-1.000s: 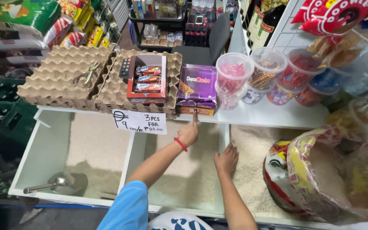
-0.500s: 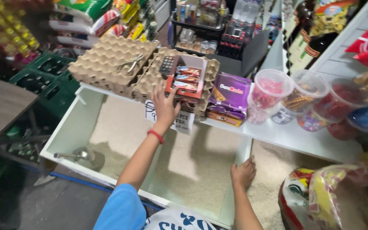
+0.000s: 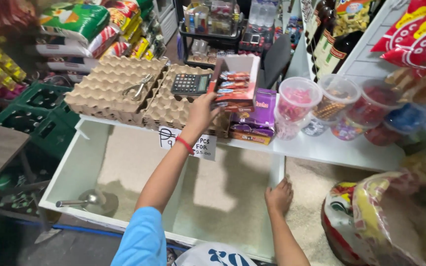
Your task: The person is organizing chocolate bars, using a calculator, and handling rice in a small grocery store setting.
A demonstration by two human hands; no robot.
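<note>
The left hand grips the red snack box, tilted up off the egg trays; it isn't set anywhere yet. The right hand rests flat, holding nothing, on the rice bin's rim.

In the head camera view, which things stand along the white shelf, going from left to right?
Empty egg trays with pliers → calculator → red snack box held up by the left hand → purple box → clear lidded tubs.
</note>
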